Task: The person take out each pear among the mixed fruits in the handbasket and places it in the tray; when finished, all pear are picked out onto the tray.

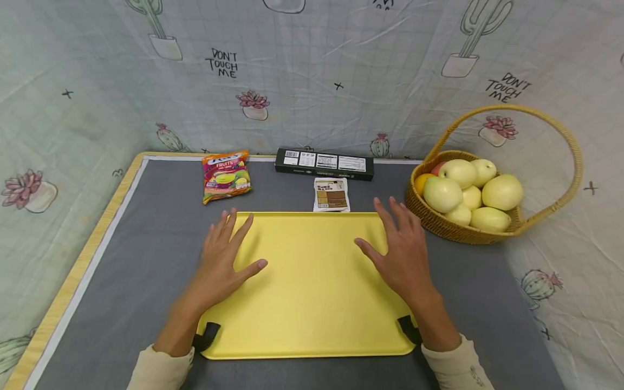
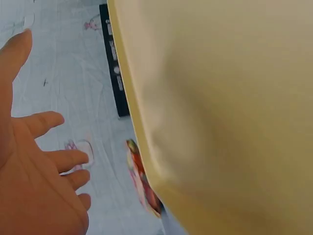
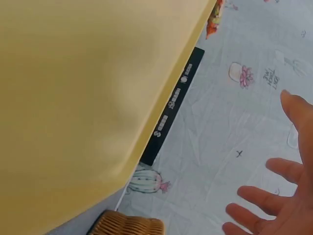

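Observation:
A yellow tray (image 1: 312, 287) with a black strap at each side lies on the grey table. Over its left side my left hand (image 1: 219, 265) is spread, thumb pointing inward, holding nothing. My right hand (image 1: 402, 254) hovers with fingers apart above the tray's right side, also holding nothing. Both wrist views show the bare palms, the left hand (image 2: 44, 171) and the right hand (image 3: 288, 196), apart from the tray. Just beyond the tray's far edge is a small white-and-brown packet (image 1: 331, 195).
A colourful fruit candy bag (image 1: 226, 176) lies at the back left. Behind the packet is a long black box (image 1: 324, 163). At the right stands a wicker basket (image 1: 439, 221) with a tall handle, filled with pale round fruit (image 1: 442, 194). A printed cloth (image 1: 312, 70) hangs behind the table.

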`<state>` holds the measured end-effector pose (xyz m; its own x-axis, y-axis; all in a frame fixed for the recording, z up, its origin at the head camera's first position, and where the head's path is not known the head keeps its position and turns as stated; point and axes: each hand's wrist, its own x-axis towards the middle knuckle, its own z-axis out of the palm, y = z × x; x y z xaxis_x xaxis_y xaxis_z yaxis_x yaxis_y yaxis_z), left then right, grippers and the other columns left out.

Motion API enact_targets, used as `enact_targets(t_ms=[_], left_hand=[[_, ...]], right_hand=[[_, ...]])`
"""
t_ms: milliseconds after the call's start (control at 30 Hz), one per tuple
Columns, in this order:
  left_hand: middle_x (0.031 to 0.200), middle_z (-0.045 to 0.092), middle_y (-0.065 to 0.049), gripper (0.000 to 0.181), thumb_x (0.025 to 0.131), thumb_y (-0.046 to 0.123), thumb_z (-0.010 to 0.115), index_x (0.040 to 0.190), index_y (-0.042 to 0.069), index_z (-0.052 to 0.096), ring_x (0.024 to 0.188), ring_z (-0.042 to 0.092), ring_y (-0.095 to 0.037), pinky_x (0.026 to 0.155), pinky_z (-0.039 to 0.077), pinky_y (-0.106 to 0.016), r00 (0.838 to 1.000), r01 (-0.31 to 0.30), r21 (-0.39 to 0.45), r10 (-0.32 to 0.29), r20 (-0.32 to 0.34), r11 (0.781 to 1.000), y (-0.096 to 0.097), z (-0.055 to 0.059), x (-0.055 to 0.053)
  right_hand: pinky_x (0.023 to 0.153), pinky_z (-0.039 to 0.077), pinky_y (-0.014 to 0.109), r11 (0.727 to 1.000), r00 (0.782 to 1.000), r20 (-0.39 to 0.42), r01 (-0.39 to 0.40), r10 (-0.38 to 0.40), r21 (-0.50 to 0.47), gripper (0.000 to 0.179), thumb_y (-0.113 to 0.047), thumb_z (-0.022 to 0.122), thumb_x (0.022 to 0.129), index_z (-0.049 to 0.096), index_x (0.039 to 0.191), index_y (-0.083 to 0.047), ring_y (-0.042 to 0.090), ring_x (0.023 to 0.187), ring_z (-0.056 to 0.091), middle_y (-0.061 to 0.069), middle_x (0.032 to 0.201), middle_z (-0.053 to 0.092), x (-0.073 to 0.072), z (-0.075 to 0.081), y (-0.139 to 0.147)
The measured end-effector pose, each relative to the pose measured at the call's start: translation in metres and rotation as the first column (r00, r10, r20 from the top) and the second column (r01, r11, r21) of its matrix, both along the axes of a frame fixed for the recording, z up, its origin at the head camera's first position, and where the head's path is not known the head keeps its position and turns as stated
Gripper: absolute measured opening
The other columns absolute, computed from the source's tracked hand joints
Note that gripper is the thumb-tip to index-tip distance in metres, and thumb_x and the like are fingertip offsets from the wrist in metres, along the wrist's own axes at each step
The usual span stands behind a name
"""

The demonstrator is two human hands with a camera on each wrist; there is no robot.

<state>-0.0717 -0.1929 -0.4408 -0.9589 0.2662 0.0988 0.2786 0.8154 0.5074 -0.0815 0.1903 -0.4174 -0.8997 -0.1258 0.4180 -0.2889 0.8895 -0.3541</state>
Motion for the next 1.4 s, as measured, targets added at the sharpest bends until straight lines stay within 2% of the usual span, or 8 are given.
enact_targets(t_ms=[200,367,567,767,967,1133,1267,1400], left_hand=[[0.178,0.014,-0.022,0.103,0.091,0.045,0.083,0.172,0.024,0.023,0.166,0.004,-0.046,0.124,0.008,-0.080,0.997,-0.050,0.127,0.042,0.061,0.991,-0.026,-0.005,0.010],[0.178,0.014,-0.023,0.107,0.090,0.038,0.087,0.172,0.026,0.020,0.165,0.004,-0.050,0.118,0.012,-0.087,0.990,-0.061,0.203,0.034,0.134,0.977,-0.047,-0.003,0.018],[0.178,0.014,-0.022,0.107,0.089,0.032,0.088,0.172,0.023,0.022,0.165,0.002,-0.051,0.115,0.012,-0.089,0.977,-0.026,0.204,-0.019,0.214,0.979,-0.074,-0.001,0.030],[0.180,0.009,-0.020,0.108,0.089,0.034,0.088,0.172,0.028,0.020,0.165,-0.002,-0.051,0.114,0.012,-0.089,0.954,-0.007,0.216,-0.058,0.296,0.976,-0.092,-0.005,0.035],[0.179,0.009,-0.021,0.108,0.088,0.027,0.089,0.172,0.027,0.022,0.163,-0.002,-0.055,0.112,0.012,-0.090,0.935,0.021,0.303,-0.126,0.330,0.953,-0.098,-0.011,0.035],[0.180,0.010,-0.018,0.108,0.086,0.024,0.090,0.172,0.024,0.023,0.165,-0.005,-0.050,0.113,0.010,-0.089,0.922,0.052,0.349,-0.179,0.343,0.936,-0.099,-0.016,0.034],[0.180,0.013,-0.016,0.108,0.086,0.026,0.090,0.172,0.024,0.023,0.164,-0.003,-0.051,0.112,0.013,-0.089,0.918,0.063,0.327,-0.183,0.353,0.943,-0.100,-0.018,0.032],[0.179,0.013,-0.019,0.109,0.087,0.028,0.089,0.172,0.028,0.021,0.162,-0.002,-0.057,0.114,0.009,-0.089,0.910,0.054,0.305,-0.173,0.377,0.951,-0.099,-0.017,0.030]], right_hand=[[0.115,0.038,0.067,0.998,0.997,-0.074,-0.037,0.032,-0.060,0.092,-0.041,0.091,0.084,0.048,0.162,-0.018,0.048,0.141,0.046,0.023,0.162,0.048,-0.001,0.001,0.004],[0.111,0.041,0.065,0.995,0.989,-0.145,-0.052,0.039,-0.087,0.092,-0.035,0.094,0.080,0.051,0.160,-0.015,0.048,0.138,0.049,0.023,0.158,0.051,-0.005,0.001,0.010],[0.110,0.042,0.065,0.988,0.979,-0.206,-0.037,0.005,-0.152,0.093,-0.028,0.097,0.077,0.054,0.158,-0.015,0.049,0.135,0.051,0.023,0.156,0.054,-0.013,0.002,0.021],[0.106,0.042,0.065,0.977,0.969,-0.235,0.032,-0.082,-0.209,0.088,-0.024,0.098,0.076,0.058,0.154,-0.013,0.050,0.129,0.052,0.024,0.150,0.058,-0.019,0.005,0.043],[0.111,0.038,0.068,0.967,0.961,-0.229,0.101,-0.156,-0.233,0.087,-0.025,0.098,0.076,0.059,0.153,-0.012,0.052,0.132,0.050,0.027,0.146,0.058,-0.025,0.009,0.070],[0.105,0.037,0.068,0.961,0.960,-0.194,0.156,-0.202,-0.230,0.089,-0.019,0.100,0.073,0.059,0.153,-0.013,0.055,0.128,0.048,0.031,0.144,0.055,-0.031,0.011,0.090],[0.102,0.039,0.069,0.954,0.961,-0.136,0.207,-0.239,-0.217,0.087,-0.020,0.098,0.076,0.058,0.154,-0.013,0.058,0.123,0.045,0.032,0.144,0.053,-0.035,0.013,0.104],[0.101,0.040,0.068,0.948,0.965,-0.063,0.236,-0.254,-0.214,0.084,-0.019,0.096,0.081,0.056,0.155,-0.014,0.055,0.123,0.044,0.031,0.145,0.051,-0.043,0.014,0.112]])
